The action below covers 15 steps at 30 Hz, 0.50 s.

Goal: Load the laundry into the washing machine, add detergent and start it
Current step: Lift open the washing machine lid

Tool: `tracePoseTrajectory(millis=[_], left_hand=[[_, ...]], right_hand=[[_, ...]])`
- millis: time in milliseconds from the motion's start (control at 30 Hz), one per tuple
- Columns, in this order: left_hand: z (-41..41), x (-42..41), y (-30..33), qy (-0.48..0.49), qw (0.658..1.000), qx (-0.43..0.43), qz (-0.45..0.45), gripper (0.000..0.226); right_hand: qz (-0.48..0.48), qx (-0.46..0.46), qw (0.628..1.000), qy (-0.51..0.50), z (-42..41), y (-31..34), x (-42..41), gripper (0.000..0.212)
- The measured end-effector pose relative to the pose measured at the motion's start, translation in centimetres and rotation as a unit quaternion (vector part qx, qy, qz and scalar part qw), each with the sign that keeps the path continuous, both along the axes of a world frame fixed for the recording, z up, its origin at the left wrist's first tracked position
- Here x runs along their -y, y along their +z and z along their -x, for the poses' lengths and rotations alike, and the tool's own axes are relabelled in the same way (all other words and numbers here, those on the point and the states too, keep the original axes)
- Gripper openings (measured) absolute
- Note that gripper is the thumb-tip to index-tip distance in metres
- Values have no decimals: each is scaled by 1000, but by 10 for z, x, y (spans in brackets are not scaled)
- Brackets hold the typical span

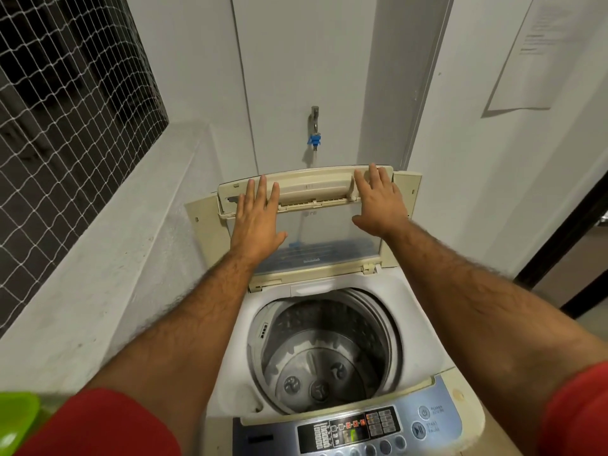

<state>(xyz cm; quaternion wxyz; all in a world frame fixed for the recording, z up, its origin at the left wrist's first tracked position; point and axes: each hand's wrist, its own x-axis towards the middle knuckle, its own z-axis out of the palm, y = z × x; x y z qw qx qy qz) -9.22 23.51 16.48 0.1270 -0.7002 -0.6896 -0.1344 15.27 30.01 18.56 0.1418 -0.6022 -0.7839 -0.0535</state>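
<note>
A cream top-loading washing machine [467,403] stands in front of me with its folding lid [316,189] raised against the back wall. The steel drum [322,350] is open and holds no laundry. My left hand [256,218] lies flat on the left part of the lid, fingers spread. My right hand [378,202] rests flat on the lid's right part, fingers over its top edge. Neither hand holds anything. The control panel [362,426] with its display and buttons runs along the near edge.
A green plastic tub [16,419] peeks in at the bottom left. A grey concrete ledge [98,258] under a netted window [65,110] lines the left side. A tap with a blue connector [315,133] sits on the wall behind. A doorway [575,251] opens at right.
</note>
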Motion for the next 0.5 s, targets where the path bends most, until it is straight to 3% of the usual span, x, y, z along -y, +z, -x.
tracePoseTrajectory(millis=[500], left_hand=[[-96,72,-69,-84,991,68,83,99]], right_hand=[[58,-37,998,5,-60,-46,96,87]])
